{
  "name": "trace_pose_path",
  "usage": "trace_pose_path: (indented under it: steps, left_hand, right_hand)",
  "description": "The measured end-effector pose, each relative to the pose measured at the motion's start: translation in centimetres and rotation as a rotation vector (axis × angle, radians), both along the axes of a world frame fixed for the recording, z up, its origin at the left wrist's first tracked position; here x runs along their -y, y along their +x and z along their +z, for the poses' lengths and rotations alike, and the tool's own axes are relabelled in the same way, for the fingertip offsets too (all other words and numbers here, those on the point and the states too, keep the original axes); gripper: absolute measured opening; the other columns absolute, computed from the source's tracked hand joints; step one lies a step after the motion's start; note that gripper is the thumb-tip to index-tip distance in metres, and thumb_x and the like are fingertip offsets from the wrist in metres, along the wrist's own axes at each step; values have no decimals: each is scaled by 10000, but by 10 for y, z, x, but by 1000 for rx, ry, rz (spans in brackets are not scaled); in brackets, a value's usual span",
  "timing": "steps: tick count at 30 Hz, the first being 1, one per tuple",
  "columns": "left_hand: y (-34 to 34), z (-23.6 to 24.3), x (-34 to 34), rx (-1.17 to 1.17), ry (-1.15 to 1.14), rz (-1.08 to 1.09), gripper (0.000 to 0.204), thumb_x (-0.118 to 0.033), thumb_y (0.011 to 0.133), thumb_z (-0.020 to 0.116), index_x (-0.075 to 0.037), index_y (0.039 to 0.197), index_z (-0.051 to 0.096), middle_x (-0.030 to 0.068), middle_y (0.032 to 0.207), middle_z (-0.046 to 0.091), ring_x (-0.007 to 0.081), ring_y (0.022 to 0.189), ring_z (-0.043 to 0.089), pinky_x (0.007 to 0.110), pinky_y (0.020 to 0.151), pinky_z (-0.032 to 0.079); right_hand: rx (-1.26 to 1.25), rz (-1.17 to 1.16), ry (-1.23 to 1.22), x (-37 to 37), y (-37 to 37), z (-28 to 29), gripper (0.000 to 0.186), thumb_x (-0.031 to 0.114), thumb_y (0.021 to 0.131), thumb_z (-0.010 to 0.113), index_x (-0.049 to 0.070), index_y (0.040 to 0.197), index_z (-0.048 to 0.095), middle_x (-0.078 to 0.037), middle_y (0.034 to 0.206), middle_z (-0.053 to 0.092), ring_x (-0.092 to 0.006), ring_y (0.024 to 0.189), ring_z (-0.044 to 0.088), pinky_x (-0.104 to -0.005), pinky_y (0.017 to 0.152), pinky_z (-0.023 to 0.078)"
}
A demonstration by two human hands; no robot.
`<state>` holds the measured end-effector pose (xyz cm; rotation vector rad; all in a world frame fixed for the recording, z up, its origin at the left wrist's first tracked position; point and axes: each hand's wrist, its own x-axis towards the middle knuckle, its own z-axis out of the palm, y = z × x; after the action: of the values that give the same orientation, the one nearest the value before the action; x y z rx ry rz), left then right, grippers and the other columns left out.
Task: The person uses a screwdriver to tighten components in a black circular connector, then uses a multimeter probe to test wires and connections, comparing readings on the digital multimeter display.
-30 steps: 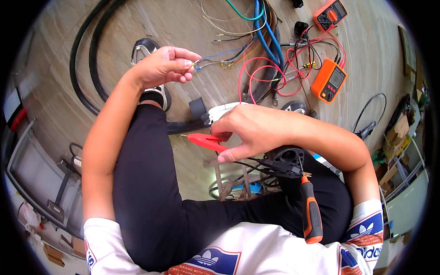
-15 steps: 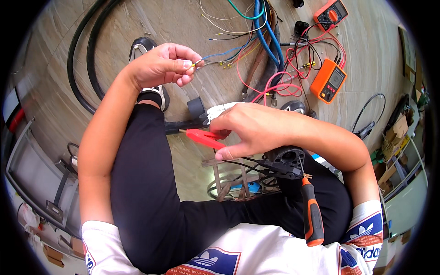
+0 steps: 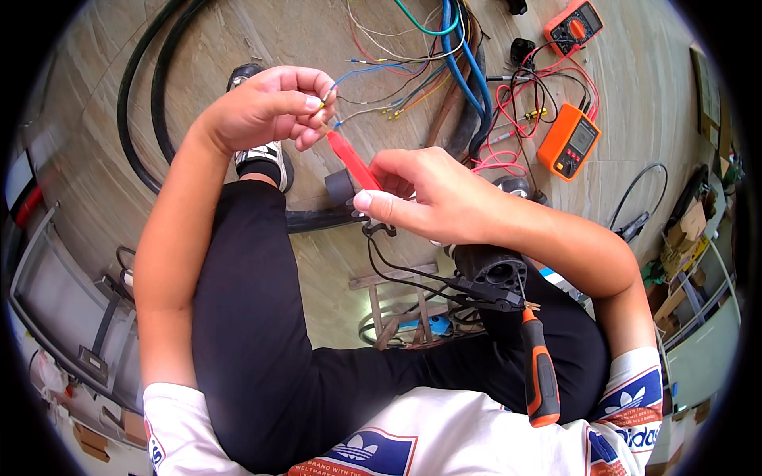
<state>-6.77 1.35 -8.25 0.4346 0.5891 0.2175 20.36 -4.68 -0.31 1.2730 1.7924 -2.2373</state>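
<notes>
Between the thumb and fingertips of my left hand [image 3: 274, 107] is the end of a blue wire [image 3: 349, 75], with a small yellow tip showing at the fingers. My right hand [image 3: 429, 194] is closed around a red alligator clip [image 3: 349, 159]. The clip's copper-coloured nose points up and left, close under my left fingertips; whether it touches the wire cannot be made out. Beyond the hands, several thin coloured wires with yellow ends [image 3: 393, 113] fan out from a thick blue cable bundle [image 3: 468, 75].
An orange meter [image 3: 568, 143] and a red-orange multimeter [image 3: 573, 28] lie on the floor at right among red and black leads. A screwdriver [image 3: 541, 373] and black tool [image 3: 496, 293] are at my right thigh. A thick black cable [image 3: 143, 95] loops at left.
My right hand has moved up and left with the red clip, bringing its nose to my left fingers. My left hand has shifted slightly left, and the blue wire now bows upward.
</notes>
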Motion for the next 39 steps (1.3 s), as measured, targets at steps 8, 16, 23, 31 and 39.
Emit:
trace_pose_path:
  steps: [8,16,23,31,39]
  left_hand:
    - [4,14,-3,1,-47,32,187,-174,900,644,-38,971,537,66,891,597,155,633,646,279,532,546]
    - [3,16,-3,16,-35,-19,216,-141,885,671,-5,1006,555,84,903,594,183,729,673,339,651,641]
    - [2,19,-3,20,15,-22,209,-140,885,676,3,986,562,84,914,585,175,763,670,335,685,643]
    - [4,20,-4,18,-35,-33,200,-149,893,676,-16,986,558,81,934,584,177,792,672,321,683,627]
    - [11,16,-5,-223,98,-48,202,-142,904,708,-48,1020,572,42,919,640,155,783,687,304,682,612]
  right_hand:
    - [22,-5,83,-4,1,1,491,448,925,693,-38,872,648,-198,682,617,-356,641,619,-462,634,477]
    - [21,0,102,-7,1,3,482,437,920,700,-40,866,660,-188,661,616,-347,611,609,-455,613,468]
    - [19,-21,100,-6,1,2,474,427,927,690,-41,862,664,-187,658,617,-342,610,615,-452,610,472]
    - [9,-44,103,-3,0,-2,507,455,937,668,-50,894,653,-203,680,627,-351,628,628,-453,621,478]
    - [72,-119,499,1,1,-11,461,390,922,683,-60,1002,625,-229,797,664,-382,765,673,-456,724,523]
